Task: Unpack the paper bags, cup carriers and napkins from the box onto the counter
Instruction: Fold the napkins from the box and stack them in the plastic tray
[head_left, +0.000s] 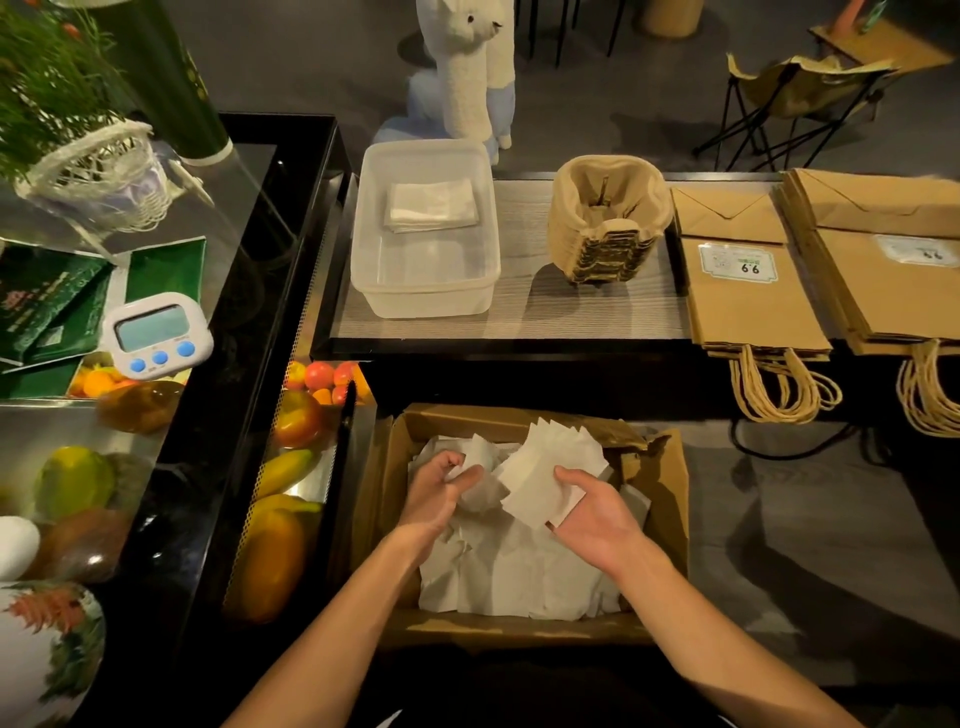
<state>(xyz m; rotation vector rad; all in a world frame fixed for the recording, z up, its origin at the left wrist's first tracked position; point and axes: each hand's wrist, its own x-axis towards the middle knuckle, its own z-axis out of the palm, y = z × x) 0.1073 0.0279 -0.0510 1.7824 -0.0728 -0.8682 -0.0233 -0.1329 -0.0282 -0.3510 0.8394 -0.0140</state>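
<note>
Both hands are down in the cardboard box (670, 499), over loose white napkins (519, 577). The right hand (597, 519) pinches a fanned bunch of napkins between thumb and fingers; the left hand (436, 493) curls around a crumpled one, its grip seemingly closed. On the counter (524, 317) beyond stand a clear plastic tub (426, 291) holding folded napkins, stacked cup carriers (608, 223) and flat paper bags (748, 296). A dark floor lies behind.

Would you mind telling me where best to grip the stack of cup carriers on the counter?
Probably from above, hands on the left and right flanks of the cup carriers: the nested stack stands upright, edges layered, so squeezing low on both sides should lift it whole.
</note>
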